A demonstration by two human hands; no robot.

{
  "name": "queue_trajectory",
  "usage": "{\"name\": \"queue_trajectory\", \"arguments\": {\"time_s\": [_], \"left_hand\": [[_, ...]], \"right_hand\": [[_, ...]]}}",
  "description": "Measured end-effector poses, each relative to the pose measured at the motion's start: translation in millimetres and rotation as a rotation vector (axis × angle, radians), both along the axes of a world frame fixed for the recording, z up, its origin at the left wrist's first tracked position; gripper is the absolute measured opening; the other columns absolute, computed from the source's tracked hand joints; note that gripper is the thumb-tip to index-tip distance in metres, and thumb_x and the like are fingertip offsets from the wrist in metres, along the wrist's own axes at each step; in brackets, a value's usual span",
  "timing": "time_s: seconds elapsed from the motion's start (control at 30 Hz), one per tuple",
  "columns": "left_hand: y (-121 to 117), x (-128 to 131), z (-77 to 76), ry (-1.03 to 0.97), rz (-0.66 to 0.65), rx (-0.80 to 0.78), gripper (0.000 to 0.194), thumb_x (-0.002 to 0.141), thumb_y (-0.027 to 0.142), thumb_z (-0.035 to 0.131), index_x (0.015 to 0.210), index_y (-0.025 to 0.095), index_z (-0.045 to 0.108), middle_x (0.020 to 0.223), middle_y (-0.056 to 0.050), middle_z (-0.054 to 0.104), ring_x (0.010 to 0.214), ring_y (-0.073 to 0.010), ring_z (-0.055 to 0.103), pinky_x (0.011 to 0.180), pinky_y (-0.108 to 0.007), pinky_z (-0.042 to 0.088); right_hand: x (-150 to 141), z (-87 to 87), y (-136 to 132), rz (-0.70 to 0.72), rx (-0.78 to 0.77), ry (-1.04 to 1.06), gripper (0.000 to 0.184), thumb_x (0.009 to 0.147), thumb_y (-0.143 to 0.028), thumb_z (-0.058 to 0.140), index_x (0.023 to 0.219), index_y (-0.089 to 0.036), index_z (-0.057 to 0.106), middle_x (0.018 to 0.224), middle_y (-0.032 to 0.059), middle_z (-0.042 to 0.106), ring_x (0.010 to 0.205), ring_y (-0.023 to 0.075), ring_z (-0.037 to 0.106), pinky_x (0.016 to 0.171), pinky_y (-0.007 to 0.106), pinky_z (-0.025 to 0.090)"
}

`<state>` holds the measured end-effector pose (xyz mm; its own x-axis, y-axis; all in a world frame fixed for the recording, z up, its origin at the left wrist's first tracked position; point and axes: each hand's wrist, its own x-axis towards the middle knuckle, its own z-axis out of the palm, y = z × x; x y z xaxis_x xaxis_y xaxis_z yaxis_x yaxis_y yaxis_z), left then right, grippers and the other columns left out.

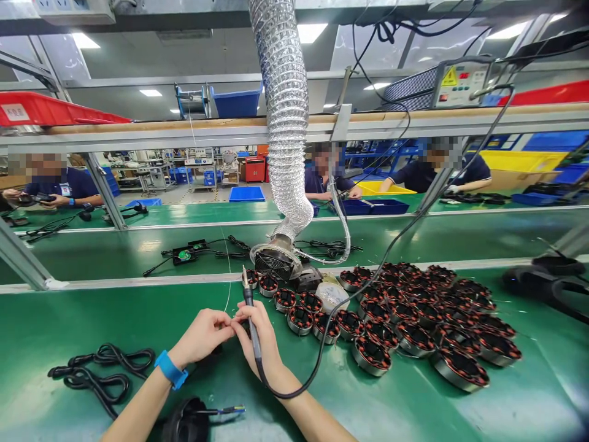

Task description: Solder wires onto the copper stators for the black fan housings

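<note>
My right hand point(263, 336) holds a soldering iron point(251, 313), its tip pointing up and away from me and its black cord looping over my forearm. My left hand point(205, 334), with a blue band point(170, 369) at the wrist, is closed in a pinch on a thin solder wire point(229, 279) that comes down from above. The fingertips of both hands meet, and what lies right between them is too small to make out. Below my hands sits a black round part point(186, 420) with short coloured wire ends, partly hidden by my left arm.
Many copper-wound motor stators point(372, 355) cover the right of the green bench point(519, 405). A fume hose point(288, 123) ends in a round hood point(277, 256) ahead. Coiled black cables point(99, 374) lie left. A spool point(192, 101) and a soldering station point(460, 83) stand on the shelf. Co-workers sit opposite.
</note>
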<state>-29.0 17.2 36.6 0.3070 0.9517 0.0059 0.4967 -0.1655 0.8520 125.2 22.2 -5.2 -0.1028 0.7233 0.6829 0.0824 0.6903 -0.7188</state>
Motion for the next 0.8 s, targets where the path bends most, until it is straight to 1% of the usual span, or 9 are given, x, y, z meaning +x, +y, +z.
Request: {"name": "queue_trajectory", "arguments": {"time_s": [0.13, 0.23, 0.33, 0.4, 0.47, 0.53, 0.6, 0.7, 0.8], "left_hand": [[-0.2, -1.8, 3.8, -0.043, -0.003, -0.049, 0.025, 0.078, 0.034, 0.058, 0.073, 0.012, 0.068, 0.060, 0.002, 0.054, 0.057, -0.0118, 0.043, 0.055, -0.023, 0.032], [1.1, -6.9, 8.1, -0.057, -0.008, -0.054, 0.028, 0.079, 0.038, 0.060, 0.074, 0.012, 0.067, 0.061, 0.001, 0.056, 0.060, -0.0126, 0.047, 0.058, -0.024, 0.035], [3.1, -11.1, 9.6, -0.071, -0.046, -0.064, 0.031, 0.080, 0.043, 0.060, 0.078, 0.013, 0.066, 0.063, 0.002, 0.055, 0.062, -0.0120, 0.049, 0.060, -0.023, 0.036], [4.9, -11.7, 8.6, -0.115, -0.060, -0.135, 0.033, 0.080, 0.047, 0.060, 0.078, 0.014, 0.061, 0.061, 0.003, 0.055, 0.058, -0.0115, 0.051, 0.058, -0.023, 0.038], [7.0, -10.4, 7.0, -0.169, -0.048, -0.238, 0.034, 0.078, 0.050, 0.060, 0.078, 0.016, 0.056, 0.054, 0.005, 0.052, 0.049, -0.0112, 0.052, 0.052, -0.023, 0.038], [9.0, -8.3, 5.5, -0.206, -0.021, -0.296, 0.034, 0.075, 0.050, 0.062, 0.077, 0.017, 0.053, 0.047, 0.007, 0.048, 0.040, -0.0103, 0.048, 0.045, -0.021, 0.035], [10.5, -6.3, 4.7, -0.231, 0.005, -0.297, 0.032, 0.073, 0.047, 0.064, 0.075, 0.017, 0.054, 0.045, 0.008, 0.047, 0.036, -0.0083, 0.044, 0.041, -0.020, 0.030], [11.6, -4.2, 4.6, -0.253, 0.040, -0.282, 0.029, 0.072, 0.043, 0.064, 0.073, 0.015, 0.056, 0.044, 0.008, 0.046, 0.035, -0.0061, 0.040, 0.040, -0.019, 0.025], [12.6, -3.1, 4.3, -0.249, 0.068, -0.266, 0.027, 0.072, 0.041, 0.064, 0.072, 0.015, 0.057, 0.044, 0.008, 0.044, 0.035, -0.0054, 0.038, 0.041, -0.019, 0.024]], "right_hand": [[3.1, -1.2, 2.0, -0.027, -0.021, 0.012, 0.019, 0.085, -0.006, 0.056, 0.093, -0.023, 0.056, 0.097, 0.0051, 0.053, 0.101, 0.0203, 0.060, 0.086, 0.033, 0.051], [5.3, -3.2, 4.4, -0.004, -0.049, 0.009, 0.021, 0.085, -0.007, 0.056, 0.098, -0.024, 0.055, 0.100, 0.0051, 0.053, 0.089, 0.0179, 0.063, 0.081, 0.032, 0.053], [4.9, -4.6, 5.8, 0.012, -0.058, -0.002, 0.023, 0.085, -0.007, 0.055, 0.099, -0.024, 0.054, 0.102, 0.0045, 0.052, 0.080, 0.0152, 0.063, 0.078, 0.031, 0.053], [3.3, -4.1, 5.6, 0.000, -0.062, -0.007, 0.022, 0.084, -0.008, 0.055, 0.099, -0.025, 0.054, 0.098, 0.0038, 0.052, 0.079, 0.0155, 0.063, 0.076, 0.031, 0.054], [1.5, -2.4, 4.4, -0.014, -0.065, -0.012, 0.020, 0.085, -0.009, 0.055, 0.098, -0.024, 0.054, 0.094, 0.0032, 0.052, 0.079, 0.0160, 0.062, 0.073, 0.030, 0.054], [0.2, 0.0, 3.0, -0.023, -0.071, -0.017, 0.018, 0.085, -0.011, 0.054, 0.097, -0.024, 0.054, 0.092, 0.0028, 0.052, 0.077, 0.0158, 0.061, 0.070, 0.028, 0.053], [-0.6, 1.9, 2.1, -0.032, -0.095, -0.006, 0.017, 0.084, -0.011, 0.054, 0.095, -0.023, 0.055, 0.092, 0.0023, 0.052, 0.074, 0.0144, 0.060, 0.068, 0.027, 0.053], [-1.3, 1.0, 3.2, -0.042, -0.169, 0.049, 0.017, 0.081, -0.011, 0.056, 0.094, -0.022, 0.053, 0.091, 0.0017, 0.053, 0.069, 0.0125, 0.059, 0.065, 0.025, 0.052], [-1.4, -4.0, 6.7, -0.033, -0.219, 0.097, 0.018, 0.080, -0.013, 0.059, 0.095, -0.022, 0.053, 0.090, 0.0015, 0.055, 0.070, 0.0128, 0.060, 0.064, 0.024, 0.051]]}}
